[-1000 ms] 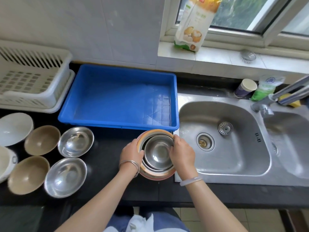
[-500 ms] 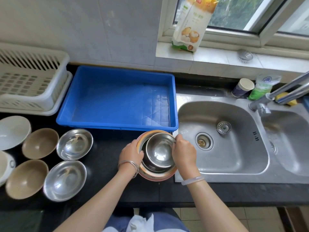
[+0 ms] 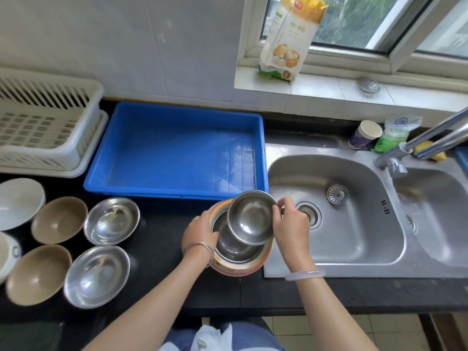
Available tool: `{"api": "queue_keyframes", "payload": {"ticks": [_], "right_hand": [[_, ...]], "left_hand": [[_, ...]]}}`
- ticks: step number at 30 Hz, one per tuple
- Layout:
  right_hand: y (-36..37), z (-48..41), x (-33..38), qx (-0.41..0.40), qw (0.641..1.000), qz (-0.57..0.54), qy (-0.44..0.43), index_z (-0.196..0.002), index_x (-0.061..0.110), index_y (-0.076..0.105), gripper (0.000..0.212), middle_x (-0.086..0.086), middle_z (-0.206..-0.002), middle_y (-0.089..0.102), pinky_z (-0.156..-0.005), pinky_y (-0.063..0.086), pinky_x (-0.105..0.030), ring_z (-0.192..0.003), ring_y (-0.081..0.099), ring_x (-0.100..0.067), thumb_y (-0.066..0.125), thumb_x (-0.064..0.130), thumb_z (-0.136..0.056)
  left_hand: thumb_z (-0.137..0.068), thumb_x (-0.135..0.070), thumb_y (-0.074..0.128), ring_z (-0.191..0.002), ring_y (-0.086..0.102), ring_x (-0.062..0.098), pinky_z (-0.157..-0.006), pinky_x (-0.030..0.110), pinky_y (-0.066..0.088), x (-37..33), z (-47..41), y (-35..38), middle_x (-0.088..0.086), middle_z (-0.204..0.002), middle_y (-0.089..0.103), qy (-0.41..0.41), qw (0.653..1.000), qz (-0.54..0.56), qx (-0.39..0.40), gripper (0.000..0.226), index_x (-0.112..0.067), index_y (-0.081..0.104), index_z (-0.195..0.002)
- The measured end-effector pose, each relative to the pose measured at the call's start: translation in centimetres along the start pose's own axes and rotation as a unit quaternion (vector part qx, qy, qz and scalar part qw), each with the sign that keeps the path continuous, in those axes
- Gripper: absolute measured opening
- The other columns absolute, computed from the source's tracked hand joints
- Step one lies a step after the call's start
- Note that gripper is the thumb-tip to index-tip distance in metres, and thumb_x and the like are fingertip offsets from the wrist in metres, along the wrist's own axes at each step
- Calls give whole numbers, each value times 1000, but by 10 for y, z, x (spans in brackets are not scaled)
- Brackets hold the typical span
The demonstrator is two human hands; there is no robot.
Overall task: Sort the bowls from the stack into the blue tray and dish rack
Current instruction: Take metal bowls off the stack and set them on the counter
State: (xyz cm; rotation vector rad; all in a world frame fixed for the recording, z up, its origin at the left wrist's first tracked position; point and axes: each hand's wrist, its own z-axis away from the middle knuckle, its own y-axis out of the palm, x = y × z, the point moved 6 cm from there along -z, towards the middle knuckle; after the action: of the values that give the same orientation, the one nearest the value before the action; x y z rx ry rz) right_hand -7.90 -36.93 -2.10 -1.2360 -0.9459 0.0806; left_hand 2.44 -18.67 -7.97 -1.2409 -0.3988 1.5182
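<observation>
A stack of bowls [image 3: 235,254] sits on the black counter just in front of the blue tray [image 3: 177,150], its outer bowl orange-rimmed with steel bowls nested inside. My right hand [image 3: 291,224] grips the right rim of a small steel bowl [image 3: 250,216] lifted and tilted above the stack. My left hand [image 3: 200,230] holds the stack's left rim. The blue tray has nothing in it. The white dish rack [image 3: 48,127] stands at the far left, with nothing in it.
Two steel bowls [image 3: 111,220] [image 3: 97,276], two tan bowls [image 3: 59,219] [image 3: 38,273] and a white bowl [image 3: 19,201] lie on the counter [image 3: 157,239] at left. A double sink [image 3: 336,211] with a tap [image 3: 430,138] is at right. A paper cup [image 3: 366,134] stands behind it.
My right hand has lifted the small steel bowl out of the stack and raised it up and back toward the tray. My left hand stayed on the stack.
</observation>
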Motion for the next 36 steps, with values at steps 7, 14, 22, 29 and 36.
{"api": "queue_keyframes", "payload": {"ticks": [7,14,22,29,36], "right_hand": [[-8,0,-7,-12,998,-60,21,-84,10,55,9,-7,-71,64,-59,38,-33,-68,58,-32,54,15,-91],[-20,-5,-12,-24,994,-100,34,-82,13,56,8,5,-68,57,-62,39,-30,-67,57,-26,57,16,-90],[-26,-17,-5,17,988,-153,22,-87,16,62,5,-1,-76,68,-68,53,-35,-72,65,-23,58,18,-89],[-23,-36,26,75,971,-225,-7,-87,21,67,10,7,-70,68,-57,59,-34,-58,64,-12,58,16,-87],[26,-34,83,189,960,-204,-45,-87,24,61,8,4,-75,66,-63,59,-38,-57,64,-17,56,19,-85]], "left_hand": [[-89,-21,49,-70,59,21,-57,31,49,-10,-1,-9,3,-81,58,23,1000,-15,-13,22,-18,41,-109],[-89,-23,48,-75,53,20,-57,30,43,-18,8,-22,2,-82,54,45,997,-20,-65,9,-18,41,-90],[-87,-18,50,-79,58,22,-65,34,51,-27,11,-39,2,-88,62,33,990,56,-124,9,-15,59,-87],[-85,-20,57,-65,55,6,-55,21,40,6,24,-80,-13,-72,60,-22,966,150,-210,6,-21,60,-80],[-84,-18,60,-63,53,7,-53,22,37,73,52,-99,-12,-67,57,-105,951,171,-237,10,-22,57,-76]]}}
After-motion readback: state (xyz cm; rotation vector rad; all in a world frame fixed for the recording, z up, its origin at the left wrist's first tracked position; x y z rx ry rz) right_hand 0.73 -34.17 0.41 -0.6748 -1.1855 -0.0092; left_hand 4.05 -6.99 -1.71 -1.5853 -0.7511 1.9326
